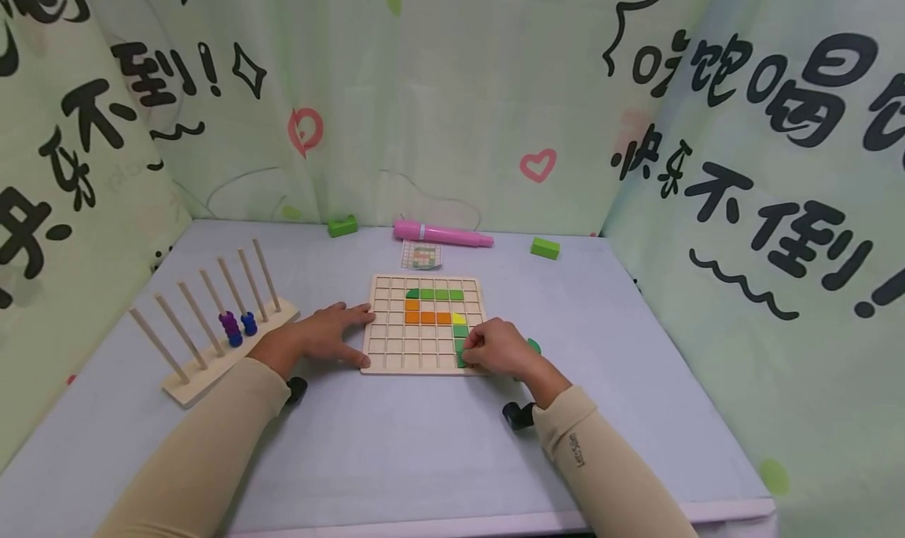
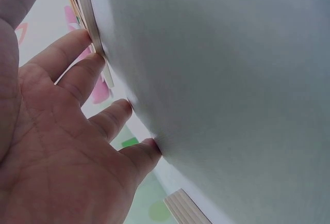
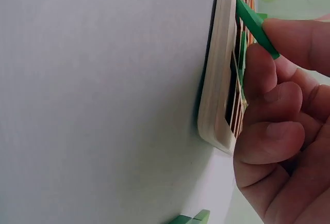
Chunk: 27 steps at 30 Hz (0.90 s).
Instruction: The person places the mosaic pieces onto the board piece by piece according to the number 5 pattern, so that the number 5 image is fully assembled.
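Observation:
A wooden grid board (image 1: pixel 396 342) lies flat on the table with green, orange and yellow tiles set in its cells. My left hand (image 1: pixel 327 335) lies open and flat on the table, its fingers against the board's left edge (image 2: pixel 87 12). My right hand (image 1: pixel 495 348) is at the board's near right corner, where it pinches a dark green tile (image 3: pixel 255 28) tilted over a cell of the board (image 3: pixel 216 95). The tile in the head view is mostly hidden under my fingers.
A wooden peg rack (image 1: pixel 205 318) with purple and blue beads stands at the left. A pink marker (image 1: pixel 441 234), a small pattern card (image 1: pixel 421 255) and two green blocks (image 1: pixel 342 225) (image 1: pixel 545 247) lie behind the board. Patterned curtains enclose the table.

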{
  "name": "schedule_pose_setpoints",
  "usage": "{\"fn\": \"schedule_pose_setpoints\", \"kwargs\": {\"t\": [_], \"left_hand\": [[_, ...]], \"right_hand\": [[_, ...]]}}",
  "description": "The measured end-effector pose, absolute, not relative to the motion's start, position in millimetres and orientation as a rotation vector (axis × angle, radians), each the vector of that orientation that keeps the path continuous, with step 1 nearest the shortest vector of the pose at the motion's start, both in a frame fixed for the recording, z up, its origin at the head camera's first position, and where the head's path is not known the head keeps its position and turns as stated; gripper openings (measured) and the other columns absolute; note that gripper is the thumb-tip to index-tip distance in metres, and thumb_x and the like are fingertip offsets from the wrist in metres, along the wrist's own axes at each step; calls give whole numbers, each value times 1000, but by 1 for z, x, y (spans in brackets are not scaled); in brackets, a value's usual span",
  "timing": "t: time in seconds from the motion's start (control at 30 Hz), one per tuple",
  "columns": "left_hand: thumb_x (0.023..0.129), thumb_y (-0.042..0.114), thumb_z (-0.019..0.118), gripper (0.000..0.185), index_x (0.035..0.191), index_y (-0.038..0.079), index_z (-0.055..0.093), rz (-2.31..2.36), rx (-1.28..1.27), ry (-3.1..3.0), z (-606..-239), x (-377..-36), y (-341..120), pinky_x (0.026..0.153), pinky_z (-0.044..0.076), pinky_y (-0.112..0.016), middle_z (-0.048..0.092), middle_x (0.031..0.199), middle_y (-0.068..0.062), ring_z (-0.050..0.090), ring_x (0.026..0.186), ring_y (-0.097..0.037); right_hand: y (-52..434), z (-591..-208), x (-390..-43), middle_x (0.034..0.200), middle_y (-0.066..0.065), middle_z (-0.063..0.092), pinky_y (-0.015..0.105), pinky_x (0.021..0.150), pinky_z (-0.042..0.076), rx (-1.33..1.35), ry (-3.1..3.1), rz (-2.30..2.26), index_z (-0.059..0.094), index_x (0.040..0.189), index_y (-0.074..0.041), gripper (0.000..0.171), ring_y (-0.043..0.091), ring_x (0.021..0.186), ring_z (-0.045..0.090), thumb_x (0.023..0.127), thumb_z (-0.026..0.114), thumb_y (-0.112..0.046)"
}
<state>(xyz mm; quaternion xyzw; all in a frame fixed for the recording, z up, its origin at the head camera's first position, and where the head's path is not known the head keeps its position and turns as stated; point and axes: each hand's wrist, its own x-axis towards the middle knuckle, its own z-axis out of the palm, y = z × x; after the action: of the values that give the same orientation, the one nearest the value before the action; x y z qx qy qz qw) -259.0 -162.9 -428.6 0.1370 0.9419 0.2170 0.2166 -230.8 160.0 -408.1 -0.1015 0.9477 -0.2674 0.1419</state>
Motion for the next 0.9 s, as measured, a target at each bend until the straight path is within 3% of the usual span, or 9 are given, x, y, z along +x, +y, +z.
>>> {"fn": "schedule_pose_setpoints", "kwargs": {"t": [0.47,0.9], "left_hand": [[81,53,85,99,162,24,38,593,379,2612,-431,-261,-162,122,17,-72,22,174,-2,9,159,-46],[82,53,85,98,163,23,37,582,374,2612,-430,-260,-162,122,19,-71,22,174,-3,10,159,-46]], "right_hand": [[150,-410,-227,76,1,63,28,67,44,-249,2801,-672,73,85,-13,10,18,80,56,94,75,-11],[173,-402,-227,89,0,67,29,71,48,-285,2804,-824,75,96,-13,5,19,86,57,97,71,-16]]}}
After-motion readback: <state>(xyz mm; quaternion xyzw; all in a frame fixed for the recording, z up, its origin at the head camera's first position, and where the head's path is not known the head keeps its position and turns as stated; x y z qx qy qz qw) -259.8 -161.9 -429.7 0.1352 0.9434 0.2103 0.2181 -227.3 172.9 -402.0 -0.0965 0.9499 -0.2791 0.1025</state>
